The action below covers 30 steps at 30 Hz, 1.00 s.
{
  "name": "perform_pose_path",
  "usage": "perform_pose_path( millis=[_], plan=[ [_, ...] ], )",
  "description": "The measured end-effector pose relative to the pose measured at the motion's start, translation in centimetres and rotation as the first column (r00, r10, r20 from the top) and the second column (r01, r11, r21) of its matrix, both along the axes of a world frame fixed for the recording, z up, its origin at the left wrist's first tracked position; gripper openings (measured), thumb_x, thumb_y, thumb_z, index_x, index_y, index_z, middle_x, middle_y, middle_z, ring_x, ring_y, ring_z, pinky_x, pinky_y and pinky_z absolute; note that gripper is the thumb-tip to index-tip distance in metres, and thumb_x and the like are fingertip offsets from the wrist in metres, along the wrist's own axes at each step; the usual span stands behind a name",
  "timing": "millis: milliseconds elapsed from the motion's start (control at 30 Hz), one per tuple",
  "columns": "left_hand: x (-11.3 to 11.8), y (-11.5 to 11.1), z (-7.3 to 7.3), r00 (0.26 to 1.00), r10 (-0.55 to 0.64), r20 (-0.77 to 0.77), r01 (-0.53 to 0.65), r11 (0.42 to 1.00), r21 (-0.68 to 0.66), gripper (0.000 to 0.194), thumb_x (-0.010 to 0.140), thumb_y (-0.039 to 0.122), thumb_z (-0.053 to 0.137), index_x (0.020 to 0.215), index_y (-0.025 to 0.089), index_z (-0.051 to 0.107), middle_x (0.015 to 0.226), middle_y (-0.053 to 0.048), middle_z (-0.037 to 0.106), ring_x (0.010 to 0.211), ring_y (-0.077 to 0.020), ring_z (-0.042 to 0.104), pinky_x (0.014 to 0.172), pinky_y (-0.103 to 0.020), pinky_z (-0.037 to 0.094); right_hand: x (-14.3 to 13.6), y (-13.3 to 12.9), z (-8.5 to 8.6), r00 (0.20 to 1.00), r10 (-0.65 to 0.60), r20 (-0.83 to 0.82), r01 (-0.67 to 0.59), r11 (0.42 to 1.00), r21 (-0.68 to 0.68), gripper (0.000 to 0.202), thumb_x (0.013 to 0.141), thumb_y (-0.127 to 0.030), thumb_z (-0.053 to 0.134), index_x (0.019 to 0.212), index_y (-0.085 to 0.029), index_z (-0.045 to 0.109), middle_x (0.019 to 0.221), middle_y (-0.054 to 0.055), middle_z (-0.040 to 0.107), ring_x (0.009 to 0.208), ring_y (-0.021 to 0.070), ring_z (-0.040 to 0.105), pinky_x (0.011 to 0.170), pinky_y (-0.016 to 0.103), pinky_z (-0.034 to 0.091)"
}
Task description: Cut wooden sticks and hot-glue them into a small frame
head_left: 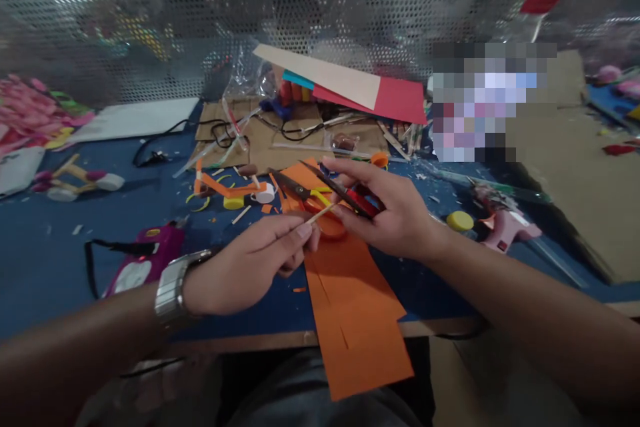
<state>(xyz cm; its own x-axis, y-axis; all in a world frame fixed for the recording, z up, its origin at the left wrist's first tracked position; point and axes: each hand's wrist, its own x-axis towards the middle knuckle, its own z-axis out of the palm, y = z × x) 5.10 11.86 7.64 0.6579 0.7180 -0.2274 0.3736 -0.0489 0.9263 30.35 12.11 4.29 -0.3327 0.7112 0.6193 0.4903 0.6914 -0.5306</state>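
Stick (320, 215) sat between your left hand's (273, 250) pinched thumb and fingers, its far end pointing at your right hand (387, 207). That hand was half curled around a red-handled cutter (320, 177), thumb and fingertips at the stick's end; whether they touched it was hard to tell. Beneath, orange-handled scissors (291, 185) lay on orange paper (357, 293) that overhung the table (40, 267) edge. Some cutting looked done: scraps lay about, and a bent orange strip (237, 191) sat beside a white cap (264, 193) and a yellow cap (233, 202). Some looked unfinished: slits in your paper stopped short of its edge, and the stick seemed whole where it showed. At your left, a wheeled model (73, 180) appeared assembled; a pink glue gun (510, 227) lay beyond your right forearm.
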Motion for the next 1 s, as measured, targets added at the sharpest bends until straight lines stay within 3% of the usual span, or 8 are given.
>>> perform_pose_path(
  millis=[133,233,333,433,500,633,1000],
  plan=[
    [-0.6,-1.2,-1.1,0.988,0.098,0.116,-0.092,0.994,-0.055,0.050,0.118,0.062,0.044,0.090,0.023,0.054,0.067,0.007,0.042,0.057,-0.0119,0.035,0.051,-0.025,0.034,-0.2,-1.3,0.4,0.980,-0.144,-0.138,0.125,0.983,-0.138,0.045,0.107,-0.027,0.072,0.151,-0.027,0.067,0.128,0.010,0.082,0.103,0.0269,0.079,0.091,0.044,0.065],
    [-1.1,-2.2,-1.7,0.961,0.185,0.206,-0.163,0.980,-0.115,0.047,0.122,0.055,0.046,0.091,0.021,0.058,0.069,0.006,0.047,0.059,-0.0114,0.035,0.053,-0.025,0.032,-0.4,-2.4,0.4,0.954,-0.022,-0.298,-0.073,0.949,-0.306,0.039,0.111,-0.039,0.071,0.150,-0.031,0.069,0.113,0.007,0.079,0.088,0.0234,0.074,0.075,0.039,0.061],
    [-1.4,-3.1,-2.0,0.928,0.241,0.286,-0.179,0.957,-0.227,0.045,0.123,0.052,0.047,0.092,0.021,0.059,0.071,0.005,0.049,0.064,-0.0113,0.039,0.058,-0.024,0.036,-0.8,-3.2,0.1,0.886,0.108,-0.450,-0.348,0.798,-0.493,0.036,0.114,-0.047,0.068,0.148,-0.035,0.072,0.098,0.002,0.073,0.072,0.0178,0.066,0.057,0.032,0.052],
    [-1.5,-3.4,-2.1,0.913,0.255,0.319,-0.158,0.941,-0.300,0.046,0.124,0.053,0.047,0.092,0.022,0.058,0.071,0.006,0.047,0.063,-0.0104,0.037,0.056,-0.023,0.033,-1.2,-3.6,0.0,0.811,0.065,-0.581,-0.482,0.637,-0.602,0.030,0.115,-0.046,0.066,0.143,-0.037,0.073,0.097,0.001,0.073,0.069,0.0151,0.065,0.052,0.027,0.048],
    [-1.5,-3.3,-2.0,0.908,0.258,0.331,-0.151,0.937,-0.315,0.046,0.123,0.055,0.047,0.093,0.022,0.058,0.071,0.006,0.046,0.062,-0.0101,0.035,0.055,-0.023,0.031,-1.5,-3.8,0.1,0.767,0.022,-0.641,-0.531,0.582,-0.615,0.024,0.114,-0.044,0.067,0.136,-0.036,0.074,0.097,0.001,0.072,0.070,0.0145,0.065,0.054,0.026,0.049],
    [-1.6,-3.3,-1.9,0.889,0.297,0.350,-0.178,0.926,-0.333,0.046,0.122,0.055,0.049,0.092,0.022,0.058,0.069,0.006,0.045,0.061,-0.0101,0.033,0.054,-0.023,0.030,-1.8,-3.9,0.4,0.743,-0.020,-0.669,-0.549,0.555,-0.625,0.015,0.113,-0.041,0.070,0.126,-0.034,0.073,0.096,0.001,0.070,0.070,0.0145,0.064,0.056,0.025,0.051],
    [-1.4,-3.7,-2.1,0.903,0.278,0.327,-0.188,0.941,-0.280,0.046,0.122,0.061,0.046,0.099,0.023,0.060,0.068,0.008,0.038,0.059,-0.0108,0.031,0.051,-0.023,0.029,-1.6,-4.0,0.6,0.757,0.013,-0.653,-0.579,0.475,-0.662,0.022,0.111,-0.044,0.072,0.131,-0.036,0.074,0.098,0.002,0.066,0.076,0.0162,0.057,0.063,0.027,0.049]
  ],
)
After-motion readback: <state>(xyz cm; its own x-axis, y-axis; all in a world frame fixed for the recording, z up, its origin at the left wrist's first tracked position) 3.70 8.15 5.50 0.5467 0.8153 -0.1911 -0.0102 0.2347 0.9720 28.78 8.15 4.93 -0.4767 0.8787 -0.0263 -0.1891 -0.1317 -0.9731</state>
